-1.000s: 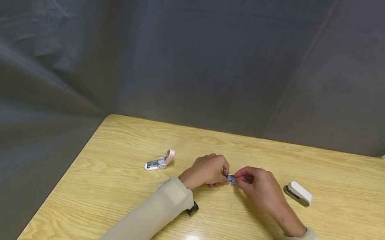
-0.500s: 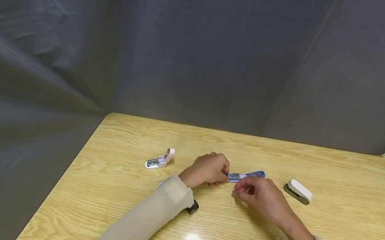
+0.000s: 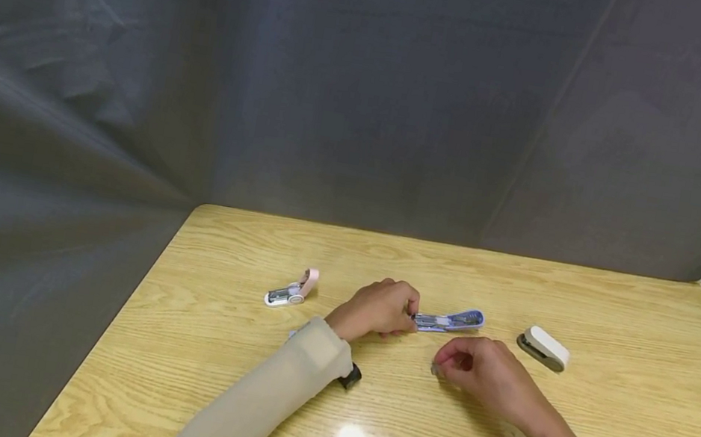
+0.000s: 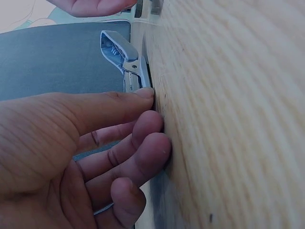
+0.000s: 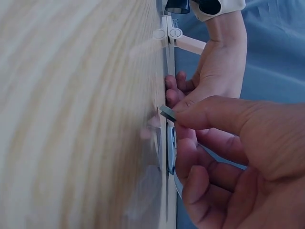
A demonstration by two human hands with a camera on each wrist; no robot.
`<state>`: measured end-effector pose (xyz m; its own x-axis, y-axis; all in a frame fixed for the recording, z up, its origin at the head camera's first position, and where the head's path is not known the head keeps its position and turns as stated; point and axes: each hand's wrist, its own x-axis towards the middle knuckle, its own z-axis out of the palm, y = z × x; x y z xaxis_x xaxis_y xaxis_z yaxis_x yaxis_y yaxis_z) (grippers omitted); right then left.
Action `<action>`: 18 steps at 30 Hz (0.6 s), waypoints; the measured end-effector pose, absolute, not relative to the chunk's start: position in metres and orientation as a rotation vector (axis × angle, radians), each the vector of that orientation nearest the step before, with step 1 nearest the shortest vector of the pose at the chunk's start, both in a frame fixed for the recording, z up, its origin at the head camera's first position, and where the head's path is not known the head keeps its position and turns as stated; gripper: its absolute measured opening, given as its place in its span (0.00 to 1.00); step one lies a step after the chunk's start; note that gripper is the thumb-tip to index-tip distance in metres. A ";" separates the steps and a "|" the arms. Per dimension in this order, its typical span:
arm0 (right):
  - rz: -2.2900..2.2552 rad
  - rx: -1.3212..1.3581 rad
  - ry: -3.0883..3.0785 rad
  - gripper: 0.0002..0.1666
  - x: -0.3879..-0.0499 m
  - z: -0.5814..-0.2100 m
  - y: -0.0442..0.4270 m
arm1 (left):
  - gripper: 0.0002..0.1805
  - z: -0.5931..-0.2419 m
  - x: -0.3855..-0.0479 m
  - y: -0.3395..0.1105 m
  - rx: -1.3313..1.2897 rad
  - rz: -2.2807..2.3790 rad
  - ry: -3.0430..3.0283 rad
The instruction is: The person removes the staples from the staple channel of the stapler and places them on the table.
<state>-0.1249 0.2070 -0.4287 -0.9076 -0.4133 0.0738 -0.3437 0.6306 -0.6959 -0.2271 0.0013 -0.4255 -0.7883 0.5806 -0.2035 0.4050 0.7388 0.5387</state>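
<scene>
My blue stapler (image 3: 466, 320) lies in the middle of the table, slim and glossy, its top swung right back to the right so that the metal channel shows. My left hand (image 3: 381, 308) pinches its left end between thumb and fingers. Nearer and to the right, my right hand (image 3: 484, 371) has thumb and finger clamped on a staple strip (image 5: 167, 113), short, grey and channel-shaped, apart from the stapler. The table (image 3: 215, 395) is pale yellow wood with wavy grain and a bright patch of glare at the near side. On it, a pink-and-white stapler (image 3: 287, 295) sits raised at left, a white stapler (image 3: 544, 349) at right. Dark, creased cloth (image 3: 369, 93) hangs along the far and left sides; pale green shows at the far right.
</scene>
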 end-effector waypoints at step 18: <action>-1.138 -0.604 2.739 0.08 -0.121 -0.434 0.211 | 0.09 -0.424 -0.225 0.004 0.727 0.647 2.619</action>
<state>-0.1206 0.2108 -0.4340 -0.9142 -0.4027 0.0461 -0.3168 0.6390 -0.7009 -0.2251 0.0038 -0.4244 -0.8088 0.5522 -0.2023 0.3944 0.7645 0.5100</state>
